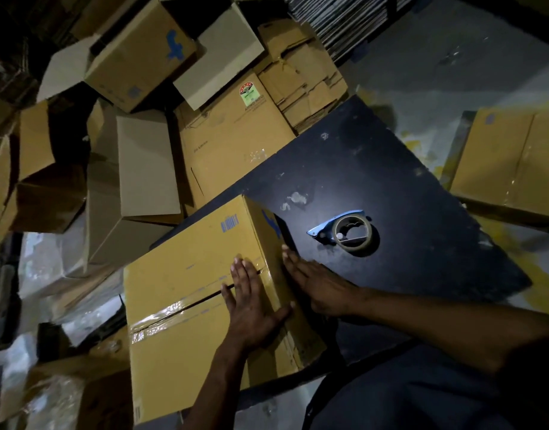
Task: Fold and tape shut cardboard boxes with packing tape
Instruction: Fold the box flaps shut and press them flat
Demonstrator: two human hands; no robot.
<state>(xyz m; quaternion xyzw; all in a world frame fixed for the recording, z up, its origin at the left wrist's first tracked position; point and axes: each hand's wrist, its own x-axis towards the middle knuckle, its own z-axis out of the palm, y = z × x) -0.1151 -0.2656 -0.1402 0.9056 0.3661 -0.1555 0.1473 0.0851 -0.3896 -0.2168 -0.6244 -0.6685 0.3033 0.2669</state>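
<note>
A closed cardboard box [186, 274] stands on the left part of a dark table [375, 181]. Clear tape runs along part of its top seam, from the left edge toward the middle. My left hand [251, 302] lies flat on the top, fingers straight, over the seam near the right edge. My right hand [316, 283] presses flat against the box's right side. A roll of packing tape in a blue dispenser [350, 231] lies on the table just right of the box, held by neither hand.
Several open and assembled cardboard boxes [136, 57] are piled behind and left of the table. A bundle of flat cartons [304, 79] lies at the back. Another flattened box [509, 162] sits at the right. Plastic-wrapped bundles [49, 274] lie on the floor left.
</note>
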